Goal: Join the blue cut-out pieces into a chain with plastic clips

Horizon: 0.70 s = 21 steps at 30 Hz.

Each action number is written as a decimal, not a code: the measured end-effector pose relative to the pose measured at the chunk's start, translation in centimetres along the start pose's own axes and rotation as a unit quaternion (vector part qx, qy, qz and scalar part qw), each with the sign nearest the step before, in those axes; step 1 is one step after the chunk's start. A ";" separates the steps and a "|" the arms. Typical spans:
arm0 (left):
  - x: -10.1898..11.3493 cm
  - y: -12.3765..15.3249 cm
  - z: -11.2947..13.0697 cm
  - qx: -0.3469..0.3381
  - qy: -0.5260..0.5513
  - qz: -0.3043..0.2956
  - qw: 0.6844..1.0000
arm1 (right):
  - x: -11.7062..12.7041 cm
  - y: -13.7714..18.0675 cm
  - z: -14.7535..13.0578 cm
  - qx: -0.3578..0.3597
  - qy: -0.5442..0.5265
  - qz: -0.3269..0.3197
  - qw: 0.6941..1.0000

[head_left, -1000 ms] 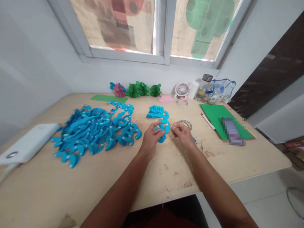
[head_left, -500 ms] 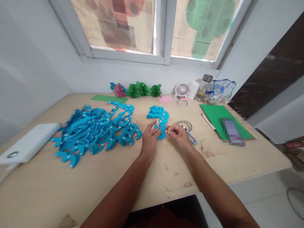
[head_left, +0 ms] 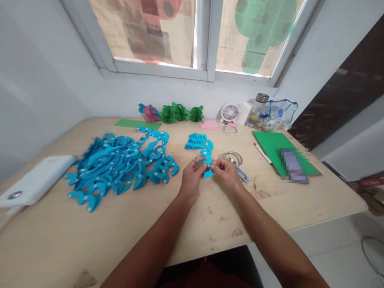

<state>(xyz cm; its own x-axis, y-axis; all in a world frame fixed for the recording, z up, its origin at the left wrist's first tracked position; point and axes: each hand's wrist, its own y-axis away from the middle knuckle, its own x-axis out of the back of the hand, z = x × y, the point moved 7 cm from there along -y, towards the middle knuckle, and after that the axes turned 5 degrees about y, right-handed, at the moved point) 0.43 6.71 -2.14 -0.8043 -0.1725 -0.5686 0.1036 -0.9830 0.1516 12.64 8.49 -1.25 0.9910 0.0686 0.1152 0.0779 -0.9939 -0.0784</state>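
Indoors, left hand (head_left: 191, 175) and right hand (head_left: 227, 171) pinch blue paper (head_left: 208, 159) over a wooden table (head_left: 213, 220) beneath a window (head_left: 212, 44).

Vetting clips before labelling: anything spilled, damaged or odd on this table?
One oddity: coarse square blocks cover the phone-like object on the green sheet at right, likely an image mask, not damage. No spill visible. The left hand and right hand partly hide the blue paper between them, so I can't rule out damage there.
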 end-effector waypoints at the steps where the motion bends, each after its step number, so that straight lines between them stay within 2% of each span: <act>1: 0.1 0.1 -0.1 0.006 -0.014 0.010 1.000 | 0.0 0.0 -0.1 0.003 0.004 0.000 1.000; 7: 0.0 0.4 0.0 0.026 -0.084 0.004 0.996 | 0.2 -0.1 -0.1 0.007 0.024 0.005 1.000; 14: -0.1 0.3 0.5 -0.005 -0.113 0.001 0.994 | 0.6 -0.1 -0.3 0.016 0.038 0.027 0.999; 21: -0.4 0.3 1.2 -0.043 -0.152 -0.018 0.987 | 0.5 -0.2 -0.2 0.011 0.040 0.011 0.999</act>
<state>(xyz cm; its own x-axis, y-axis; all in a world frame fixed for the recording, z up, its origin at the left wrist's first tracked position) 0.07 6.57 -0.90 -0.9454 -0.1238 -0.3016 0.1110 -0.9921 0.0592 13.13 8.67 -0.96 0.9807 0.0381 0.1917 0.0589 -0.9928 -0.1041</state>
